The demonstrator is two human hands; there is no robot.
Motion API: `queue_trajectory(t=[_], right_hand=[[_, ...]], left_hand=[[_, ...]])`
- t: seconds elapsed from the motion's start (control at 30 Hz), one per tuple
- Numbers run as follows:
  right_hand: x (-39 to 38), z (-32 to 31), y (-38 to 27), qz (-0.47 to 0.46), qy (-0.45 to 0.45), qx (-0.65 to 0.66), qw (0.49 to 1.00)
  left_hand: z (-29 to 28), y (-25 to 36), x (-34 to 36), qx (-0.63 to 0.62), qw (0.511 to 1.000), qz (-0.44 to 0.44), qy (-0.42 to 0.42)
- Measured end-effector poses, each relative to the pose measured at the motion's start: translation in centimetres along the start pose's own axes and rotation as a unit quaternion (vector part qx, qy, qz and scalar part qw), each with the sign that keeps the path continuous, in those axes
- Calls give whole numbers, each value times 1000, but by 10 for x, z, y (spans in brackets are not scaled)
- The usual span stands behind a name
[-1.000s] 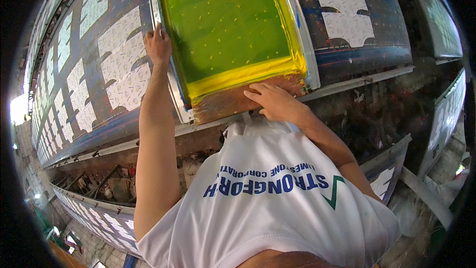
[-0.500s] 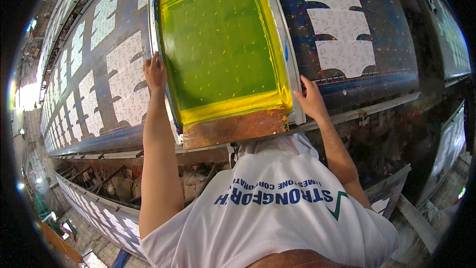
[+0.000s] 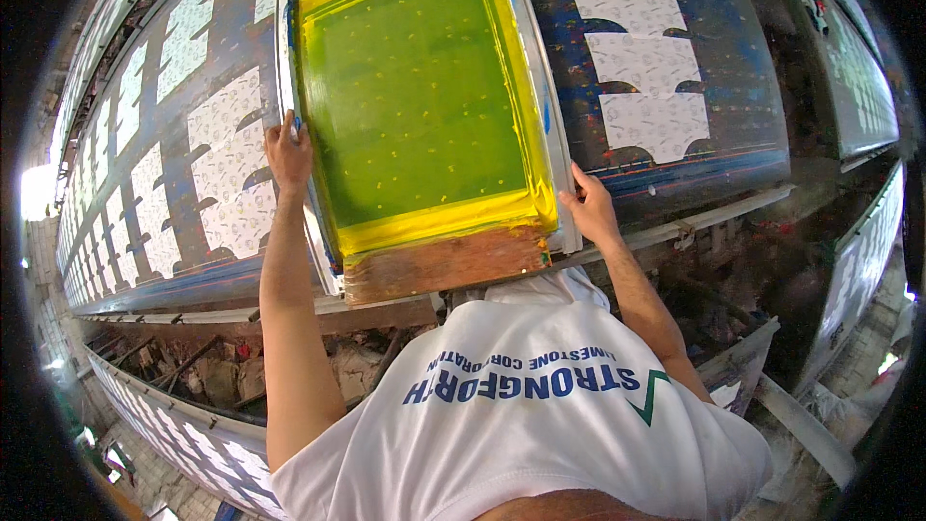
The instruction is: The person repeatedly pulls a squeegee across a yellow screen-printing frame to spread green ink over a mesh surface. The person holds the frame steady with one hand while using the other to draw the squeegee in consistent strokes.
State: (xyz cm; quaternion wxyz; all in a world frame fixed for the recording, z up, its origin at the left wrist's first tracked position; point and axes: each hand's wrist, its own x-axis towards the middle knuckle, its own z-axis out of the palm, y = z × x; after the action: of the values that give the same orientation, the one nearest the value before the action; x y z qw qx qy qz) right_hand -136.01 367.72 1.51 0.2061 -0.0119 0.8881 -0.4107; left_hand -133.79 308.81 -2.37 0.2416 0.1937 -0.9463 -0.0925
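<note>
The screen (image 3: pixel 415 106), a metal frame with yellow-green mesh and a wooden near end, lies flat on the long desk (image 3: pixel 193 260), over its blue top. White cloth pieces (image 3: pixel 637 68) lie on either side of the screen. Your left hand (image 3: pixel 287 150) is clamped on the screen's left rail; your right hand (image 3: pixel 586 207) grips its right rail near the wooden end.

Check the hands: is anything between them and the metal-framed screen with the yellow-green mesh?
Nothing visible. The left hand grips the metal-framed screen on its left rail and the right hand touches its right rail near the wooden end, both in direct contact.
</note>
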Motion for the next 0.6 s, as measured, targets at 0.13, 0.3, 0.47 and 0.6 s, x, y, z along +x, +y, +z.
queue_trajectory(t=[0.13,0.3,0.47,0.6], right_hand=[[-7,-10,-7,-45,19,11,999],[-15,-32,-19,-96,34,46,994],[-3,-69,-6,-130,61,37,989],[21,-131,36,-98,62,56,992]], left_hand=[[8,-16,0,-32,999,6,-10],[6,-28,17,-7,998,19,-68],[-5,16,49,-42,998,16,-54],[7,105,69,-18,998,38,-38]])
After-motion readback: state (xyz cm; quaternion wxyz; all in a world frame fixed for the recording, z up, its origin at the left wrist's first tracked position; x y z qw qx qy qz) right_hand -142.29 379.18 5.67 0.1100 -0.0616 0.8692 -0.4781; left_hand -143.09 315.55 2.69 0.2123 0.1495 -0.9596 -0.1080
